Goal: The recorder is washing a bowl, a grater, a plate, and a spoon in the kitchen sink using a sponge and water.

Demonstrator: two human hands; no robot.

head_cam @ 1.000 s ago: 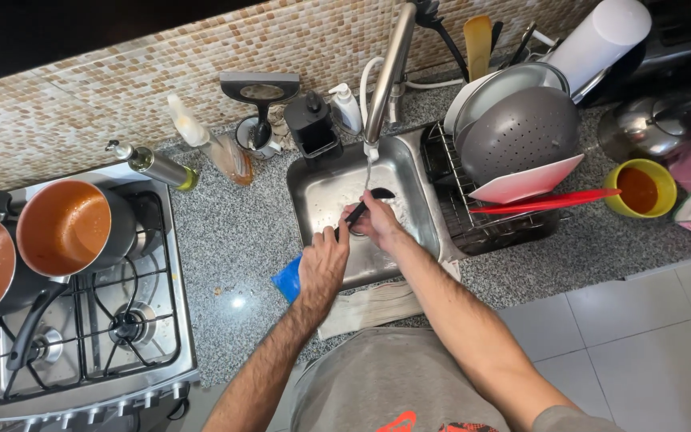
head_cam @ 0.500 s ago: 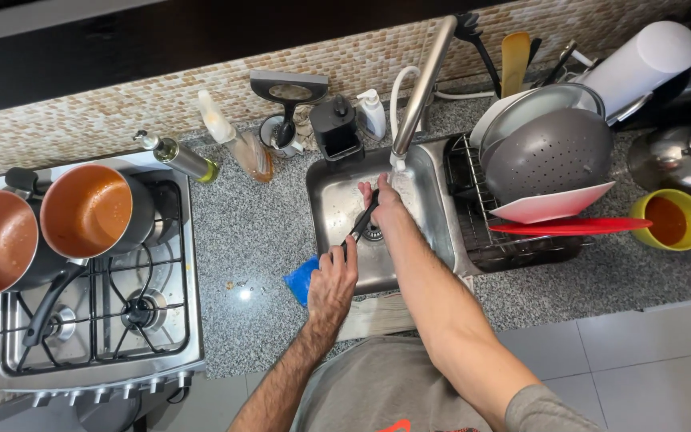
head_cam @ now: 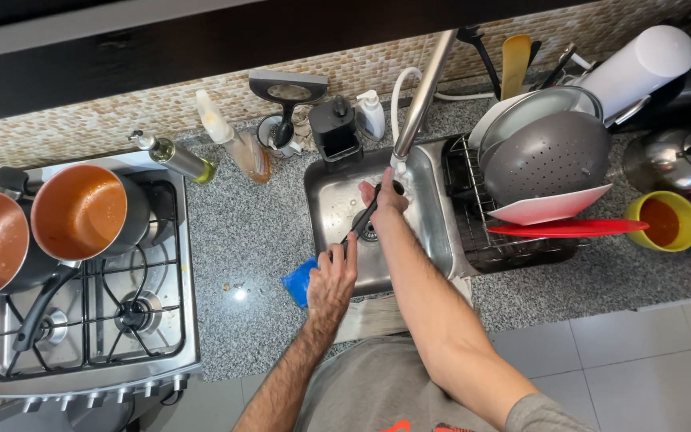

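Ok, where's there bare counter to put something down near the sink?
The widest bare patch is the granite counter between the stove and the sink, short of the blue cloth. A narrower strip runs in front of the dish rack. Behind the sink, bottles and a soap dispenser crowd the wall; the rack is full.

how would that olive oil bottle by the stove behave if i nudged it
The oil bottle looks tall and narrow, so it would probably tip easily. It appears to be glass, so likely heavy for its size and breakable on the stone counter. If toppled, its round body would probably roll.
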